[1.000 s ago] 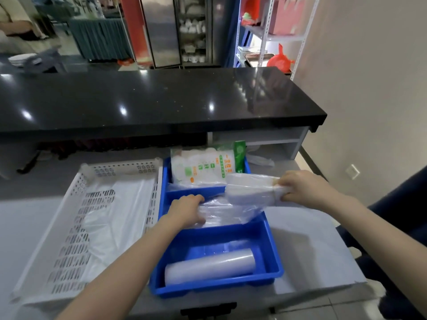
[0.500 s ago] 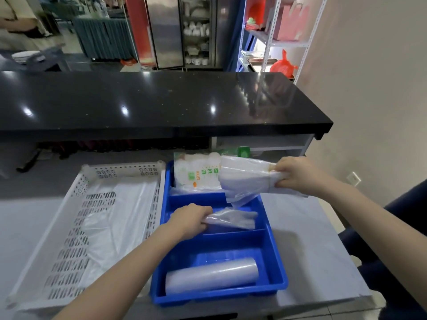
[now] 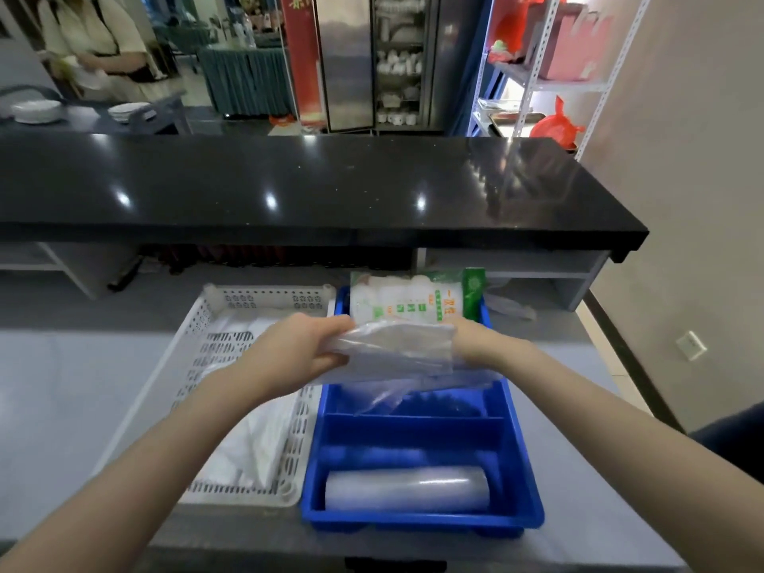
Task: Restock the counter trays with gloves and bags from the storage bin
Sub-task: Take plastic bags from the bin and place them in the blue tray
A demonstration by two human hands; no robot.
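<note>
Both grips are clamped on the same stack of clear plastic gloves (image 3: 392, 349): left hand (image 3: 297, 357) pinches the left end, thumb on top; right hand (image 3: 475, 345) pinches the right end, mostly hidden behind the film. The stack hangs in the air just above the back compartments of the blue tray (image 3: 525, 469), not touching it as far as I can tell. Handling guess: very light, zero stiffness, slick film; layers will slide on each other and fan out. Loose sheets (image 3: 384, 397) already droop off the underside toward the tray. Best hold is what's shown, both short ends, fingers under and thumbs over, squeezing through the full thickness so the bottom layers don't shed. Not fragile, though thin film may tear if yanked. Further out: printed glove pack (image 3: 407, 301) stands at the tray's far end, film roll (image 3: 407, 488) lies in the near compartment, middle compartment looks bare. White perforated basket (image 3: 198, 324) holding white bags (image 3: 256, 444) sits just left, touching or nearly so, all on the grey worktop (image 3: 62, 386).
</note>
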